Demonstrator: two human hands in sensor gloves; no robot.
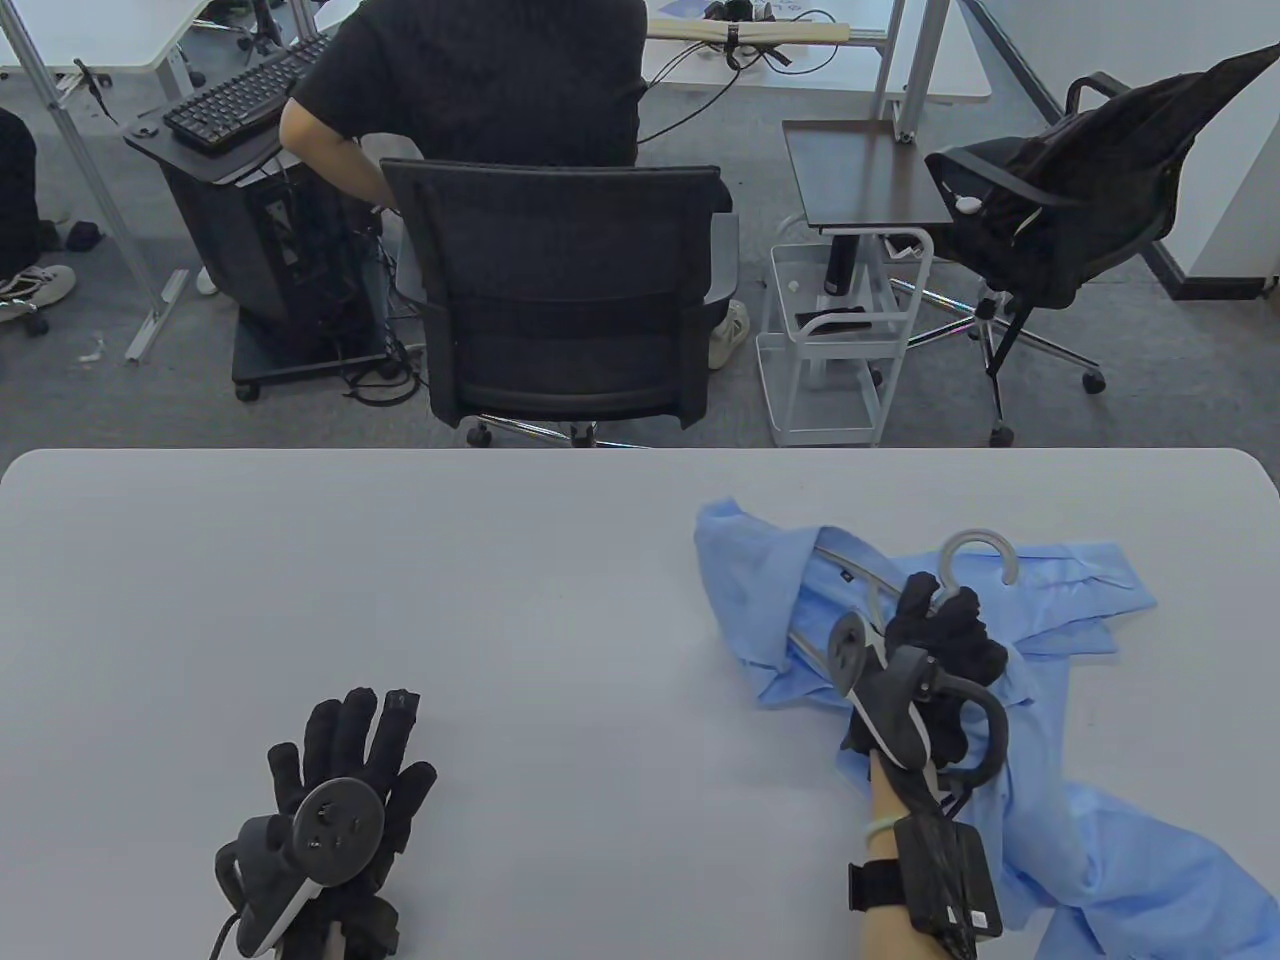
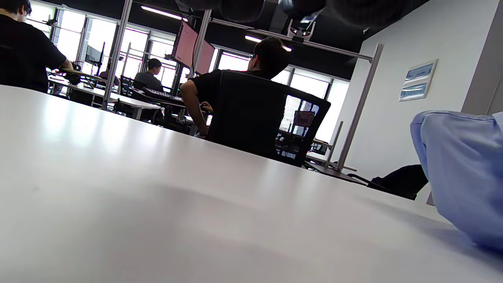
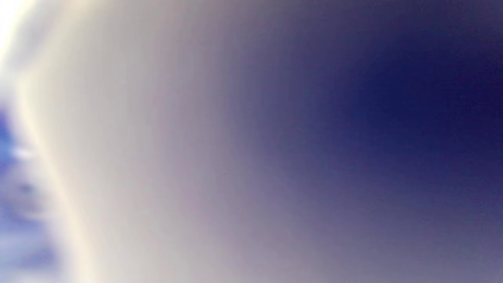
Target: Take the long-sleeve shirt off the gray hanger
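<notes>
A light blue long-sleeve shirt (image 1: 1050, 600) lies crumpled on the right of the white table (image 1: 400, 560), with one sleeve trailing to the bottom right corner. A gray hanger (image 1: 985, 548) lies in it, its hook showing above the collar and one arm running inside the shirt. My right hand (image 1: 935, 620) grips the hanger at the neck just below the hook. My left hand (image 1: 345, 745) rests flat on the table at the lower left, fingers spread, holding nothing. The shirt also shows at the right edge of the left wrist view (image 2: 459, 169). The right wrist view is a blur.
Beyond the table's far edge a person sits in a black office chair (image 1: 560, 300). A white wire cart (image 1: 840, 340) and a second black chair (image 1: 1070, 200) stand to the right of it.
</notes>
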